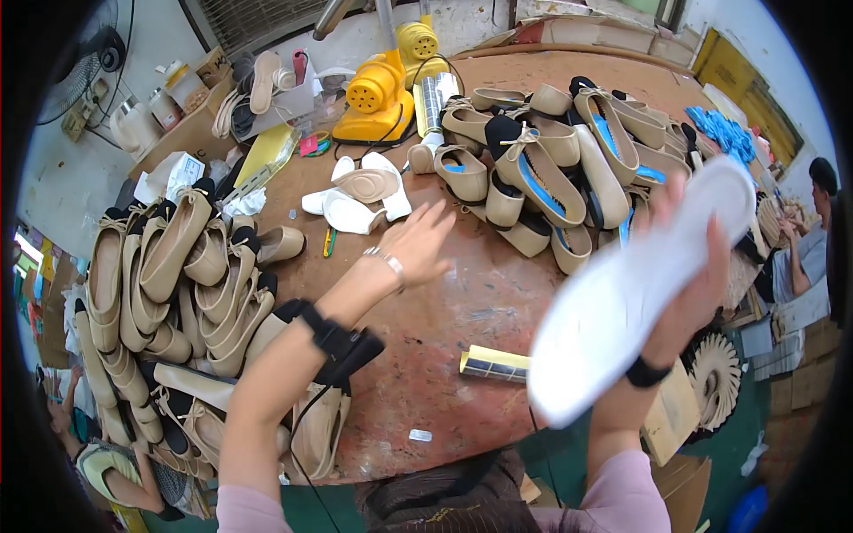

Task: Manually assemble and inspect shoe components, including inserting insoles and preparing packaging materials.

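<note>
My right hand (682,313) is closed round a white insole (613,306), raised and tilted above the right side of the table; motion blurs it a little. My left hand (414,246) reaches over the middle of the table with its fingers stretched out and nothing in it. Just beyond those fingers lies a loose pile of white insoles (348,211), with a beige insole (366,185) on top. Beige shoes with black toes and small bows stand in two heaps, a left heap (169,258) and a right heap (538,178). Blue linings show inside several shoes on the right.
A yellow machine (373,93) stands at the back. Near the table's front edge lies a yellow-backed strip of labels (494,364). A small cutter (330,242) rests beside the white insoles. Crumpled blue plastic (720,133) lies far right, and a person (800,240) sits beyond.
</note>
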`<state>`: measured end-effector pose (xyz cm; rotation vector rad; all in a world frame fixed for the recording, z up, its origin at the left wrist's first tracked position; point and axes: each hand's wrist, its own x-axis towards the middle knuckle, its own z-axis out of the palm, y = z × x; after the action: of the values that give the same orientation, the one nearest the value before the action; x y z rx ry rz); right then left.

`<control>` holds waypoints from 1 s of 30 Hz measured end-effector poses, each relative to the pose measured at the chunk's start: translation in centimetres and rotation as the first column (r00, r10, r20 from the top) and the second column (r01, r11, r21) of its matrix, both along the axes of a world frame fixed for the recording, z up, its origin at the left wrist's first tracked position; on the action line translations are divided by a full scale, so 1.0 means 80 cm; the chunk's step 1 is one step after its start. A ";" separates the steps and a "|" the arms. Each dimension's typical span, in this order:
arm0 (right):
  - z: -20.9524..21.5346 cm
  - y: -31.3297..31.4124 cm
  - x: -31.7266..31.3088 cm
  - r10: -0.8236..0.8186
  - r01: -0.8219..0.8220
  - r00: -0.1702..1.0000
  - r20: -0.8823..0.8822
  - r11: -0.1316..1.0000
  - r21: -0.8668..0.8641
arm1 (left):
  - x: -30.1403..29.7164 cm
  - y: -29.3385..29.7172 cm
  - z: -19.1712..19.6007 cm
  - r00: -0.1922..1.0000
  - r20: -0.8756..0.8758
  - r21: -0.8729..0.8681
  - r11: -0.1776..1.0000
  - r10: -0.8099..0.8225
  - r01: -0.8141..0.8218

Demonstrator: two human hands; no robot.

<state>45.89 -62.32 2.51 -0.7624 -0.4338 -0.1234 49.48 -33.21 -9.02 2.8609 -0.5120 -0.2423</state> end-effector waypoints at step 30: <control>-0.297 -0.024 -0.189 0.419 -0.646 0.438 -0.795 0.762 0.046 | -0.518 -0.017 -0.124 0.886 0.101 -0.222 0.878 0.454 -0.424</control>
<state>30.75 -64.20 -21.24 -0.8281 0.1753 0.9000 8.05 -34.55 -18.95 2.7165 0.1013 0.1002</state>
